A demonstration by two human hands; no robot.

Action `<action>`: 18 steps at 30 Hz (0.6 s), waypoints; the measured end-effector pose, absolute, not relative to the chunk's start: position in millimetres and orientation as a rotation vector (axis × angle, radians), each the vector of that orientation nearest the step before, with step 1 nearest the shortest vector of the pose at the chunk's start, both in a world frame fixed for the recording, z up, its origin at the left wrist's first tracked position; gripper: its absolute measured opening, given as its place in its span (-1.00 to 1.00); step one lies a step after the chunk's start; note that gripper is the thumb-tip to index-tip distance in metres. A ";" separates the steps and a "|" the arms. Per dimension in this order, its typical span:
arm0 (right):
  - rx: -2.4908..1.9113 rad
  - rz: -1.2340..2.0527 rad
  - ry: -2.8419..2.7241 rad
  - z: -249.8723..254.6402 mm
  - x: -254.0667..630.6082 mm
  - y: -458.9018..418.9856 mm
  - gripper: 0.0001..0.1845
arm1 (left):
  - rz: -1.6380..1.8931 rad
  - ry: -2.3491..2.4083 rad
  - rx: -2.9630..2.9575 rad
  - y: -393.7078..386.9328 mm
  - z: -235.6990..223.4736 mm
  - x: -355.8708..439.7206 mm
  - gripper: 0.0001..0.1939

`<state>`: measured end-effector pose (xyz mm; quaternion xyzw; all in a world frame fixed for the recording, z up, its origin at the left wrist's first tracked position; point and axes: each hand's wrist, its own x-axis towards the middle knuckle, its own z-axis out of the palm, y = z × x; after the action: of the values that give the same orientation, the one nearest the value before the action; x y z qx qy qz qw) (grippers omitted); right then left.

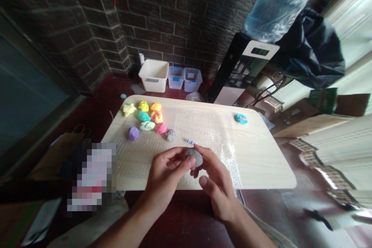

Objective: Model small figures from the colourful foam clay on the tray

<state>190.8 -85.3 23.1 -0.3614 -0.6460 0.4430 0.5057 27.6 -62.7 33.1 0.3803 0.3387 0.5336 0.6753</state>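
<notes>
A grey lump of clay point(195, 156) is pinched between both my hands above the near edge of the bubble wrap sheet point(200, 126). My left hand point(166, 174) curls round it from the left, thumb pressed on it. My right hand point(216, 180) grips it from the right with its fingertips. Just beyond lies a small striped blue-and-white clay piece point(190, 141). Several coloured clay lumps sit at the far left of the sheet, among them a purple ball point(133, 133), a pink lump point(161, 128) and a smaller grey lump point(170, 135).
The light wooden table point(261, 155) carries a teal clay disc point(241, 118) at its far right. On the floor behind stand a white bin point(154, 75) and two clear boxes point(185, 79). A water dispenser point(250, 66) stands at the back right. A blurred-out patch sits at lower left.
</notes>
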 end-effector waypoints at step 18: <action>-0.882 0.995 -1.628 22.7 183.7 -85.2 -0.27 | 1.263 0.803 0.659 -61.3 35.8 27.7 -0.79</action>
<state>183.7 -85.2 22.7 -0.3640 -0.6724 0.4107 0.4967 27.7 -61.3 35.8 0.2941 0.3583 0.5634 0.6838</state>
